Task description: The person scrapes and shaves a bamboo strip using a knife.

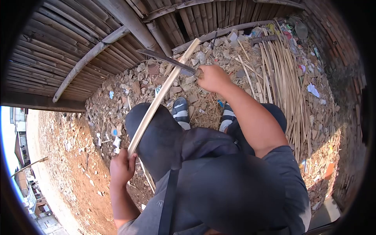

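A long pale strip of split bamboo [156, 102] slants across my lap, its far end over the rubble. My left hand [122, 167] is closed around the strip's near end, beside my left knee. In my right hand [213, 78] is the handle of a machete [168, 59], fingers wrapped round it. The dark blade points left and crosses over the strip near its far end. My right thumb side faces the strip, a short way off it.
A bundle of split bamboo strips [288, 86] lies on the ground to the right. Stones and litter [137, 86] cover the ground round my sandalled feet [181, 109]. A bamboo slat wall [74, 51] with poles stands ahead and left. A brick wall [340, 58] rises at the right.
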A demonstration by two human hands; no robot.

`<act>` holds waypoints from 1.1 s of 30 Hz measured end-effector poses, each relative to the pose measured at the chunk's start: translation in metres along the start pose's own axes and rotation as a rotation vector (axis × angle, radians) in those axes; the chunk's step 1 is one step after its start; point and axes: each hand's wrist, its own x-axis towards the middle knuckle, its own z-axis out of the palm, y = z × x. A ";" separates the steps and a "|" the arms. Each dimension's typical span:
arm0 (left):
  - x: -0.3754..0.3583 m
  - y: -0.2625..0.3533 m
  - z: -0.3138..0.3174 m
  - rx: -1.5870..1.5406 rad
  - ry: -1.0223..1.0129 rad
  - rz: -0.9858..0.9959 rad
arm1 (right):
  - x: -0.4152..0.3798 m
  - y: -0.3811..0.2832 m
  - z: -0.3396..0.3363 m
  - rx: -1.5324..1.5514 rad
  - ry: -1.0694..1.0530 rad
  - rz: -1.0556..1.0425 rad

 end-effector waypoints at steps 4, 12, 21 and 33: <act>0.004 0.002 -0.002 0.011 -0.033 -0.039 | -0.024 -0.038 -0.009 -0.125 -0.075 -0.206; 0.000 0.000 0.001 0.022 -0.015 -0.036 | 0.003 0.013 -0.022 -0.050 -0.075 0.030; 0.002 -0.009 0.020 0.026 -0.005 -0.007 | -0.013 -0.018 -0.034 -0.140 -0.113 -0.113; 0.006 0.002 0.014 0.109 -0.024 -0.012 | -0.009 -0.002 -0.042 -0.016 0.047 0.012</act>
